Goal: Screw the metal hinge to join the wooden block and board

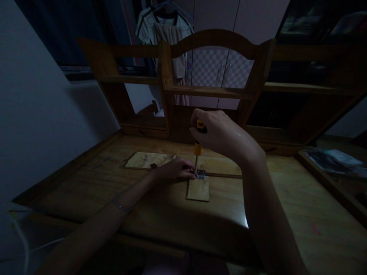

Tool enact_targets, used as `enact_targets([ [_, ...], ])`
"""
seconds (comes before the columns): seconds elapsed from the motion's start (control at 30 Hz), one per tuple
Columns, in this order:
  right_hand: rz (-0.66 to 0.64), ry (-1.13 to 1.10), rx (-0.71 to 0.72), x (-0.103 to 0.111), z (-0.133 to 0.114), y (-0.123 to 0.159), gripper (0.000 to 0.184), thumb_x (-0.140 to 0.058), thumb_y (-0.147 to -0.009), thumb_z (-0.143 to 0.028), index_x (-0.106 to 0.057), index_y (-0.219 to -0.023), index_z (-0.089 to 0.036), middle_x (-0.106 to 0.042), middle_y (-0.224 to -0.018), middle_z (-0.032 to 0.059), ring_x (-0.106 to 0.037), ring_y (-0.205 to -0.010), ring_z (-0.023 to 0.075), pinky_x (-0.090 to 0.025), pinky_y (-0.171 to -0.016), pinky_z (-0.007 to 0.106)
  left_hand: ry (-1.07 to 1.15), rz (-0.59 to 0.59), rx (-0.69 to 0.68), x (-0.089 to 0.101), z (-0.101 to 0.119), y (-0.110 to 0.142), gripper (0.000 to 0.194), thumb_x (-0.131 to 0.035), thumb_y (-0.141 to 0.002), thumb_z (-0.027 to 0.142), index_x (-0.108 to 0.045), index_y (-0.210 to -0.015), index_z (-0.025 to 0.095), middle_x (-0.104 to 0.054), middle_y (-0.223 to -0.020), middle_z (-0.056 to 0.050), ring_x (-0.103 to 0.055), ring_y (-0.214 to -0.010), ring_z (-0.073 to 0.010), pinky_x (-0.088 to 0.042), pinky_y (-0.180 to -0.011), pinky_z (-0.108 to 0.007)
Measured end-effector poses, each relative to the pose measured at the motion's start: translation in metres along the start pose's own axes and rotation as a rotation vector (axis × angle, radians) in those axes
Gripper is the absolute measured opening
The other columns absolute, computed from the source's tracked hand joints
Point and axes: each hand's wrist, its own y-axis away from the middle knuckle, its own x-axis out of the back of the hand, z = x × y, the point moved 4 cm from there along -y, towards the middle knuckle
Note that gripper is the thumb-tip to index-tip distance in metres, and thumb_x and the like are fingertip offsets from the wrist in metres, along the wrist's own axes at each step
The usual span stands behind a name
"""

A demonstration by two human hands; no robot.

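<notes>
My right hand (219, 131) is closed round the yellow and black handle of a screwdriver (197, 147), held upright. Its shaft points down onto a small metal hinge (200, 175). The hinge sits where a small wooden piece (198, 190) meets a long wooden board (149, 159) lying on the wooden desk (286, 214). My left hand (174, 169) rests on the board just left of the hinge, fingers pinched together at the screwdriver tip; whatever they pinch is too small to make out. A thin bracelet is on my left wrist.
A wooden shelf unit (206, 89) stands at the back of the desk. Clothes on a hanger (169, 34) hang behind it. Papers (335, 160) lie at the right edge. A white wall (34, 126) is to the left, with a white cable (23, 240) at lower left.
</notes>
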Motion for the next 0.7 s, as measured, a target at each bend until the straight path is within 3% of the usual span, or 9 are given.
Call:
enact_targets([
  [0.2, 0.010, -0.025, -0.011, 0.0021, -0.0032, 0.0022, 0.031, -0.051, -0.087, -0.026, -0.054, -0.115, -0.016, -0.064, -0.111, 0.0122, -0.057, -0.101, 0.0263, -0.041, -0.083, 0.036, 0.008, -0.026, 0.030, 0.0009, 0.0027, 0.0008, 0.024, -0.070, -0.084, 0.035, -0.074, -0.092, 0.013, -0.051, -0.064, 0.002, -0.041, -0.058, -0.0090, -0.027, -0.054, -0.022],
  [0.43, 0.006, 0.009, -0.016, -0.0016, -0.0009, -0.0001, 0.024, -0.050, -0.092, -0.033, -0.057, -0.110, -0.019, -0.066, -0.097, 0.0089, -0.059, -0.093, 0.0243, -0.041, -0.082, 0.035, 0.014, -0.019, 0.039, -0.0005, 0.0038, 0.0005, 0.024, -0.071, -0.083, 0.035, -0.074, -0.094, 0.014, -0.054, -0.065, 0.001, -0.042, -0.058, -0.0093, -0.026, -0.053, -0.023],
  [0.7, -0.026, -0.023, -0.006, -0.0016, 0.0006, -0.0002, 0.024, -0.052, -0.088, -0.027, -0.056, -0.111, -0.019, -0.065, -0.104, 0.0094, -0.057, -0.095, 0.0240, -0.041, -0.080, 0.034, -0.034, -0.001, 0.047, -0.0021, 0.0003, -0.0015, 0.025, -0.071, -0.081, 0.038, -0.074, -0.091, 0.015, -0.055, -0.064, 0.001, -0.043, -0.059, -0.0097, -0.027, -0.055, -0.024],
])
